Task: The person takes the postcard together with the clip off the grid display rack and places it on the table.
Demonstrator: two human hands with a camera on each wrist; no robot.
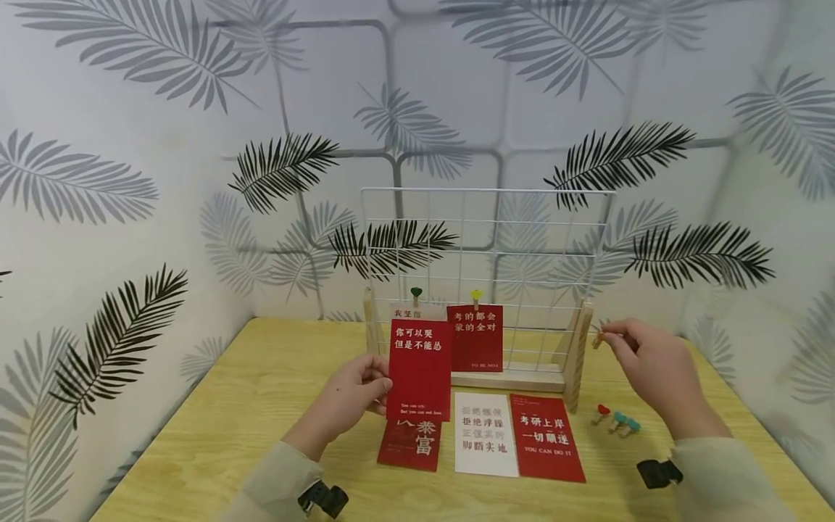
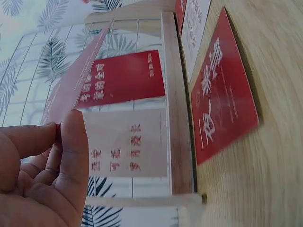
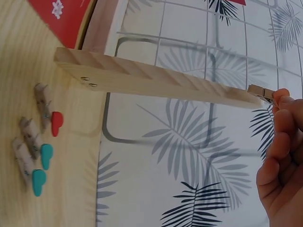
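Observation:
My left hand [image 1: 357, 397] pinches a red card with white writing [image 1: 420, 370] by its left edge and holds it upright in front of the white wire grid stand [image 1: 485, 239]. In the left wrist view the thumb [image 2: 73, 142] presses on that card's edge [image 2: 75, 80]. My right hand [image 1: 646, 366] pinches a small wooden clip [image 1: 596, 338] beside the stand's right wooden leg [image 1: 578, 353]; the clip [image 3: 262, 92] shows at my fingertips in the right wrist view. Two cards hang on the grid, a pale one [image 1: 409, 312] under a green heart clip [image 1: 416, 293] and a red one [image 1: 475, 337] under a yellow clip [image 1: 477, 296].
On the wooden table [image 1: 228, 435] lie a red card [image 1: 411, 444], a white card [image 1: 485, 433] and another red card [image 1: 546, 438]. Three loose clips, one red [image 1: 601, 413] and two teal [image 1: 624, 423], lie right of them. Leaf-patterned walls close in the table.

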